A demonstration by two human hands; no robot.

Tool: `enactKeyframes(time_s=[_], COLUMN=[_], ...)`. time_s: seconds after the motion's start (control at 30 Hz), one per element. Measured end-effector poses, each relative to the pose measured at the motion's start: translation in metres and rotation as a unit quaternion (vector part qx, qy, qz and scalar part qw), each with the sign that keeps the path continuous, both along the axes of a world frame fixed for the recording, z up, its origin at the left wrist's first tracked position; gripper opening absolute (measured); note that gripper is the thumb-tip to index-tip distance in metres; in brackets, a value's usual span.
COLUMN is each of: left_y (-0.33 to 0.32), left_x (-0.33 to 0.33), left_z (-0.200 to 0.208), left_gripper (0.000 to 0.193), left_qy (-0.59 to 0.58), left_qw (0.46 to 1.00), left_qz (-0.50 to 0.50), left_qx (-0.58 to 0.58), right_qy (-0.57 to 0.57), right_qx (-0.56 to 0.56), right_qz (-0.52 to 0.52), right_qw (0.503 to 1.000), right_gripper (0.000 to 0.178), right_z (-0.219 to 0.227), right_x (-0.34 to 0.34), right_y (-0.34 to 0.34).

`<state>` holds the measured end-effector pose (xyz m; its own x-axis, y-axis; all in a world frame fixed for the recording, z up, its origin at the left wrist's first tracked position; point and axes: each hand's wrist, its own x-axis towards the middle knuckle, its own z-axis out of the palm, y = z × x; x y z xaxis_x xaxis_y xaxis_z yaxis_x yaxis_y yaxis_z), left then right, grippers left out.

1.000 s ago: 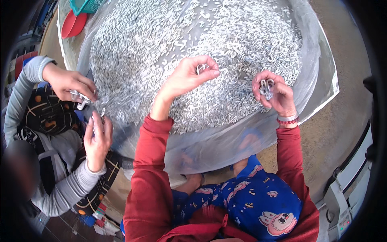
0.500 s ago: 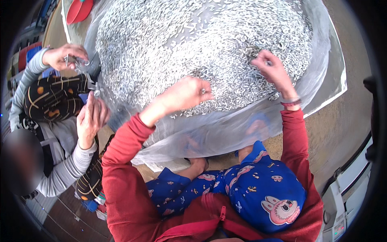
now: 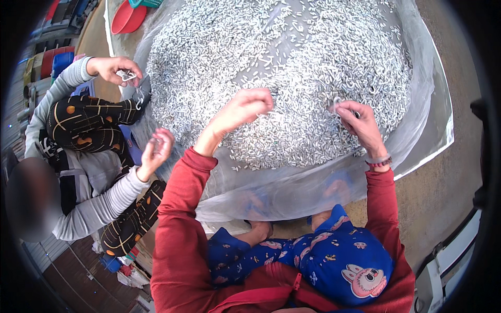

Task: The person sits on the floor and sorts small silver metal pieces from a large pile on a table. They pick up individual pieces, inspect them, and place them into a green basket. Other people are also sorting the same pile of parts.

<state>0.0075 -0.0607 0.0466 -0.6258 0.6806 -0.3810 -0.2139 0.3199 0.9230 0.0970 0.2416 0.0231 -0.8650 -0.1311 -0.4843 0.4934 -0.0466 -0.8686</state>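
A wide heap of small silvery pieces (image 3: 198, 88), some curved like hooks, lies on a clear plastic sheet (image 3: 250, 201) in front of me. Over the near middle of the heap is my left hand (image 3: 242, 109), its fingers curled closed; whatever they hold is hidden. Farther right, my right hand (image 3: 360, 122) pinches a small pale curved piece (image 3: 336, 100) between thumb and fingertips, just above the heap. Around that spot the pieces look darker and more loosely scattered.
At the left a co-worker in grey sleeves sits by the sheet, one hand (image 3: 117, 70) holding silvery pieces, the other hand (image 3: 156, 148) raised. A red scoop-like bowl (image 3: 128, 18) and a green basket (image 3: 146, 2) stand at the far left. A white machine (image 3: 449, 255) is at the lower right.
The whole view has shifted a little. My right hand has come down nearer to me, and a pale curved piece now shows in its fingertips. The co-worker's near hand has turned, its fingers curling.
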Motion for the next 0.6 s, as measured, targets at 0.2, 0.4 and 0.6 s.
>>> enactKeyframes(time_s=[0.2,0.4,0.6], left_y=[0.015,0.032,0.048], left_x=[-0.013,-0.006,0.018], left_z=[0.002,-0.016,-0.034], left_gripper=[0.035,0.014,0.02], left_qy=[-0.247,-0.156,0.384], left_qw=[0.857,0.974,0.873], left_qz=[0.111,0.111,0.01], left_qx=[0.438,0.122,-0.302], right_qy=[0.032,0.123,0.062], right_qx=[-0.169,-0.453,-0.464], right_qz=[-0.046,-0.051,-0.074], right_qw=[0.984,0.881,0.88], right_gripper=[0.024,0.028,0.015], right_z=[0.016,0.015,0.014], right_x=[0.003,0.012,0.019], right_y=[-0.001,0.009,0.012])
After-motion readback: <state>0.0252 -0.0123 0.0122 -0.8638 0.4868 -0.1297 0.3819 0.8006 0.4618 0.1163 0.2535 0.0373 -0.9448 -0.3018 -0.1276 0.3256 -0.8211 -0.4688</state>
